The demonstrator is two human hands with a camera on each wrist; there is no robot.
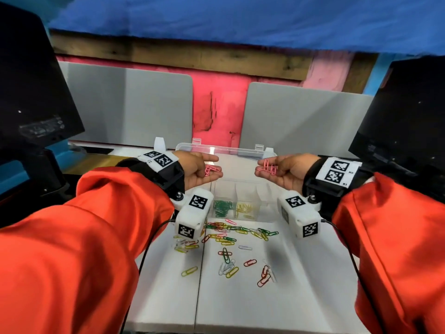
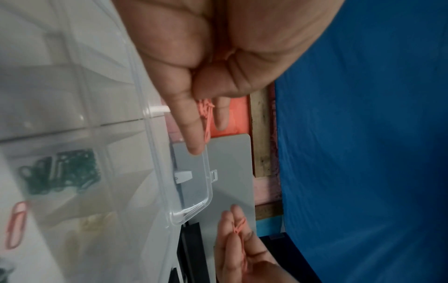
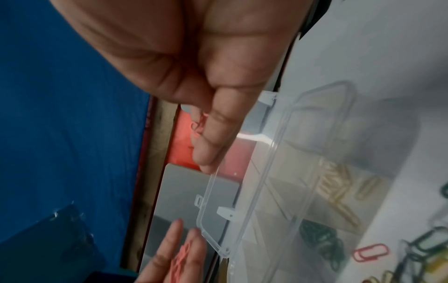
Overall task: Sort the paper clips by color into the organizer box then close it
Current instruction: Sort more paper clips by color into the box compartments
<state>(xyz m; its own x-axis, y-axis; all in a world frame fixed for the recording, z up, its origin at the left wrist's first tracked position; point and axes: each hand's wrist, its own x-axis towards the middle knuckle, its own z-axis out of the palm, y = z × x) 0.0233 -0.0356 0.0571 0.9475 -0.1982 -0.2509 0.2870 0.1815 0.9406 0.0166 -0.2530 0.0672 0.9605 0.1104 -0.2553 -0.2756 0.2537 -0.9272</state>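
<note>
Both hands hover palm-up over the clear organizer box (image 1: 240, 186), whose lid (image 1: 216, 149) stands open at the back. My left hand (image 1: 215, 167) carries a few pink paper clips (image 1: 211, 170) lying on its nearly straight fingers. My right hand (image 1: 258, 168) cups more pink clips (image 1: 268, 166) between thumb and curled fingers. One front compartment holds green clips (image 1: 222, 207), the one beside it yellow clips (image 1: 244, 209). In the left wrist view, pink clips (image 2: 206, 118) hang between the fingers. The right wrist view shows pink clips (image 3: 200, 123) by the thumb.
Loose clips of mixed colors (image 1: 228, 237) lie scattered on the white table (image 1: 240, 297) in front of the box. Grey dividers (image 1: 301, 121) stand behind it. Dark monitors (image 1: 31, 92) flank both sides. Cables run along the table beside each wrist.
</note>
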